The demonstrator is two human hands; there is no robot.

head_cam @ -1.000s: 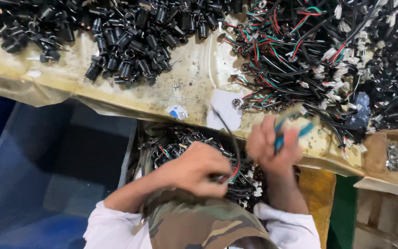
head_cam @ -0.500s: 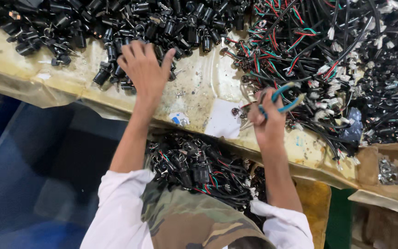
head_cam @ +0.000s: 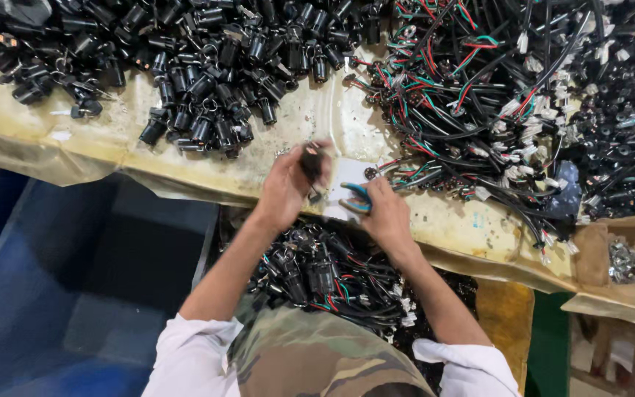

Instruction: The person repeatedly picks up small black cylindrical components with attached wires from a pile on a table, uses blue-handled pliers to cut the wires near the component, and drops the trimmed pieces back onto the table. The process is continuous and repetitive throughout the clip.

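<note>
the left hand point(head_cam: 286, 187) grips a small black socket part point(head_cam: 310, 160) above the stained surface point(head_cam: 185, 165), and the right hand point(head_cam: 385, 213) is closed on teal-handled pliers point(head_cam: 356, 195) just beside it. judging by the bin of wired pieces point(head_cam: 332, 276) below and the large loose pile point(head_cam: 222, 66) above, much remains unprocessed.

Head view, looking down on a worktable point(head_cam: 185, 158) covered with stained yellowish sheeting. The left hand point(head_cam: 288, 184) grips a black cylindrical connector point(head_cam: 310, 158) above the table edge. The right hand point(head_cam: 385, 213) holds blue-handled pliers point(head_cam: 356, 198) just beside it. A heap of black connectors point(head_cam: 207, 66) lies upper left; a tangle of black, red and green wire harnesses point(head_cam: 494, 110) lies upper right. A bin of wired connectors point(head_cam: 325, 276) sits below the hands.
</note>
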